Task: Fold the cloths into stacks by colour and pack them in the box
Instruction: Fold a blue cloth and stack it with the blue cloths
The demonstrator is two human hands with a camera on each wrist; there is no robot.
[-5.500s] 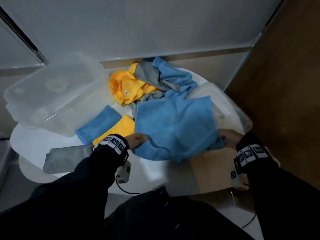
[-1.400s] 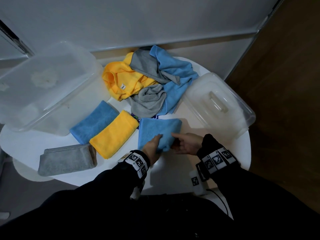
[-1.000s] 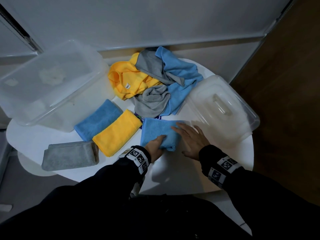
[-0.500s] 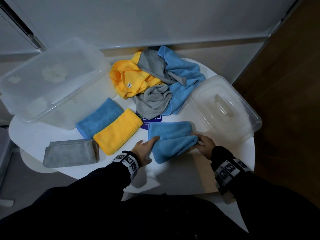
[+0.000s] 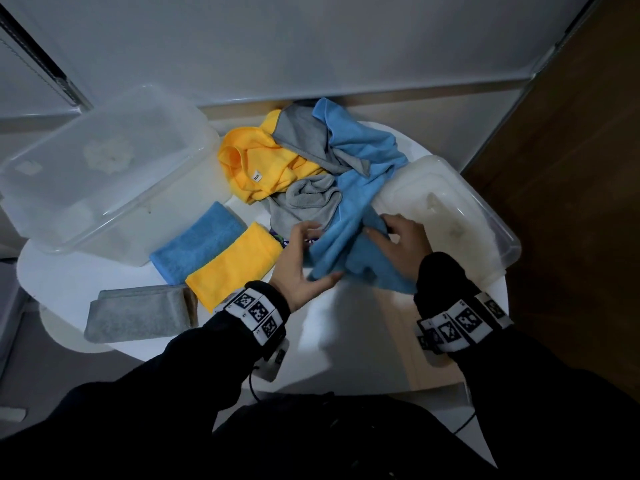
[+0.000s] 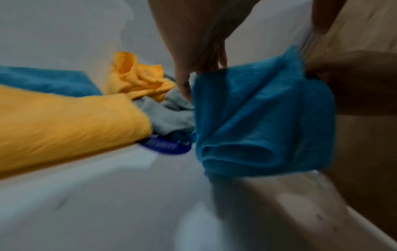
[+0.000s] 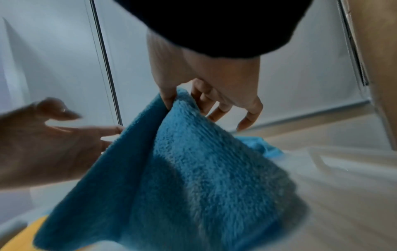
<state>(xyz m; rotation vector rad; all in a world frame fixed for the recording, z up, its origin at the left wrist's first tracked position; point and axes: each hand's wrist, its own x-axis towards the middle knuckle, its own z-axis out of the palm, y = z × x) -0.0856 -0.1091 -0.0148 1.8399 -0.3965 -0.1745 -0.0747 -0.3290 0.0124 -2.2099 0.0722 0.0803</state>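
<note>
**Blue cloth lifted between two hands at the table's near edge**

The half-folded blue cloth (image 5: 349,251) hangs just above the round white table (image 5: 346,327), near its 5 o'clock side, with one edge raised. The right hand (image 5: 401,247) pinches that raised edge between thumb and forefinger; in the right wrist view the other fingers (image 7: 247,118) hang loosely curled behind the fabric. The left hand (image 5: 298,268) is spread, fingers straight, thumb under the cloth's lower fold, touching its left side without gripping it.

At 12 o'clock from the held cloth lies the unfolded pile (image 5: 311,168): yellow, grey and blue cloths tangled together. At 9 o'clock sit the folded ones in a slanting row: a folded yellow cloth (image 5: 235,261), just beside it a folded blue cloth (image 5: 197,240), and nearest the table's 8 o'clock edge a folded grey cloth (image 5: 138,313), touching the yellow one's corner. A blue round sticker (image 6: 165,146) shows on the tabletop between the folded yellow cloth and the pile.

The clear plastic box (image 5: 100,171) stands at the table's 10 o'clock, holding no cloths. Its clear lid (image 5: 460,216) lies at 3 o'clock, just beyond the right hand. A dark sleeve and a marker band cover each wrist.
</note>
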